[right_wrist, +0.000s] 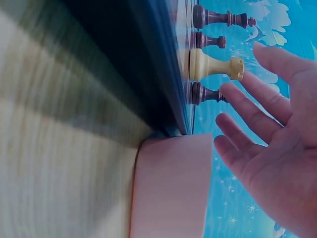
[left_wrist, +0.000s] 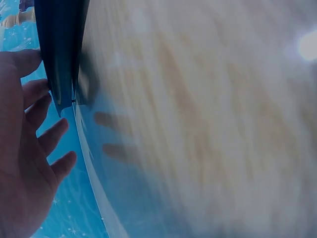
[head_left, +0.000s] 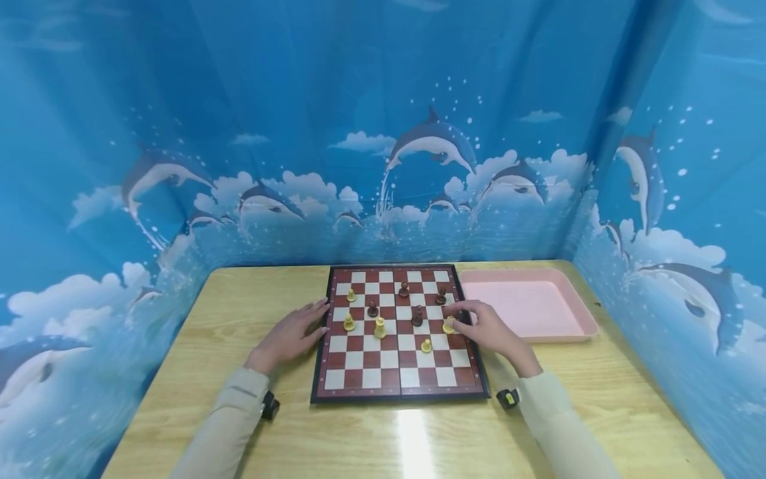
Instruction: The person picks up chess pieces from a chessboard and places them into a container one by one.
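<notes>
A red-and-white chessboard lies on the table with several cream and dark pieces standing on it. My left hand is at the board's left edge, fingers extended; in the left wrist view its fingertips meet the dark board side. Over the board's right side, my right hand has thumb and fingers spread about a cream rook. The rook stands upright on the board, its top close to the thumb and index finger; light contact is hard to tell. A dark chess piece stands beside the rook, near the fingertips.
A pink tray sits right of the board, behind my right hand. Other pieces include a tall dark one, a cream pawn and a tall cream one. A blue dolphin-print curtain encloses the wooden table.
</notes>
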A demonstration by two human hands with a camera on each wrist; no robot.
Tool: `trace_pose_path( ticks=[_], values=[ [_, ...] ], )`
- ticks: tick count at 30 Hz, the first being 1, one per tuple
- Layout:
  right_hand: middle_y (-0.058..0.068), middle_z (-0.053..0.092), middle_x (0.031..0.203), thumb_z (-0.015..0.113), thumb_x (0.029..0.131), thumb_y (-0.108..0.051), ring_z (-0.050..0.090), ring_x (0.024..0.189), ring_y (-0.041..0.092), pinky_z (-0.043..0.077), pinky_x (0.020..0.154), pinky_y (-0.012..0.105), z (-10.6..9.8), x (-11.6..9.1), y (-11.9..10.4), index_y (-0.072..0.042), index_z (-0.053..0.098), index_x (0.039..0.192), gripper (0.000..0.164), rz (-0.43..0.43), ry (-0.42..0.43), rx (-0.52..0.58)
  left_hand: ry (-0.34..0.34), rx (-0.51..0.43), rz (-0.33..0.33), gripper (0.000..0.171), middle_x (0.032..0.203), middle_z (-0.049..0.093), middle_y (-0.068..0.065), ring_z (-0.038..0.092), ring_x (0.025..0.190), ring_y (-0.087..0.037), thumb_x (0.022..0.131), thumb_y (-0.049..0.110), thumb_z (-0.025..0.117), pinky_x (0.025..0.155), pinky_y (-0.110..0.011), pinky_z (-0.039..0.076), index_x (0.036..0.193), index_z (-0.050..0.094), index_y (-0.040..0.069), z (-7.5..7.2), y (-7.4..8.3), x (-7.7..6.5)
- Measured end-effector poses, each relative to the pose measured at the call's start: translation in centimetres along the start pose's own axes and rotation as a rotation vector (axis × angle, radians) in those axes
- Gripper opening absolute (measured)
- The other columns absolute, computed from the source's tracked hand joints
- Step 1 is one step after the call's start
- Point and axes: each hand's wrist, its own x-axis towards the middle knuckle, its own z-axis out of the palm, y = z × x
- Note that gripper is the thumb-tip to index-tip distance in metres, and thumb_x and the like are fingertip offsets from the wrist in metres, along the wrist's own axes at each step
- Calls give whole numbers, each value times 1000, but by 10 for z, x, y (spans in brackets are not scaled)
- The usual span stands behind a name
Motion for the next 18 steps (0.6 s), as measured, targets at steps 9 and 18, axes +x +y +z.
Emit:
trace_pose_path(
  ticks=[9, 18],
  values=[
    [13, 71, 127, 76, 92, -17, 58, 127, 40, 39, 113, 63, 2, -4, 2, -4, 72, 121, 32, 16, -17, 45, -2, 37, 32, 60, 166, 31, -10, 34, 149, -41, 107, 39, 49, 121, -59, 30, 158, 35, 10, 3, 1, 0],
    [15, 70, 128, 75, 92, -13, 58, 127, 41, 40, 113, 62, 3, -4, 5, -4, 72, 121, 31, 29, -16, 42, -14, -3, 20, 60, 167, 27, -8, 35, 149, -37, 108, 39, 47, 121, -55, 32, 159, 32, 11, 5, -1, -1]
  ],
)
